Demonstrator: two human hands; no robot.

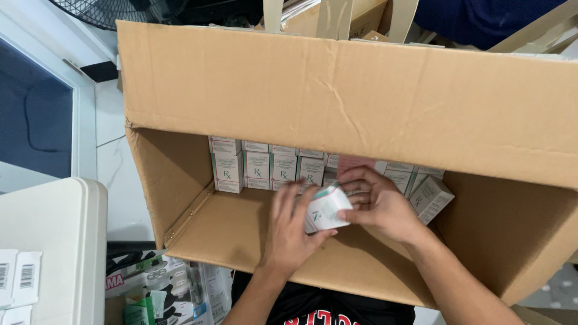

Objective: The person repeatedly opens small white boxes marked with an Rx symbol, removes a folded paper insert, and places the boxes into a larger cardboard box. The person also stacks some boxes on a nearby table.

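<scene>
Tilting between both hands, a small white carton [327, 208] with green trim sits low in the middle of a big cardboard box [337, 96], just above its bare floor. Its long axis runs diagonally, from lower left up toward the upper right, with a broad white face turned up at the camera. The left hand [290, 232] lies against the carton's near-left side, fingers straight and slightly spread, thumb tucked under the lower edge. The right hand [379, 204] curls over the far-right end, fingertips pinching that end, the other fingers bent above it. Behind the hands, a row of like cartons [257, 168] stands upright against the box's far wall; one carton [431, 198] at the right end leans askew. Left of the box is a white table corner [60, 241] with barcode labels [18, 277], and below it some printed packaging [156, 289].
</scene>
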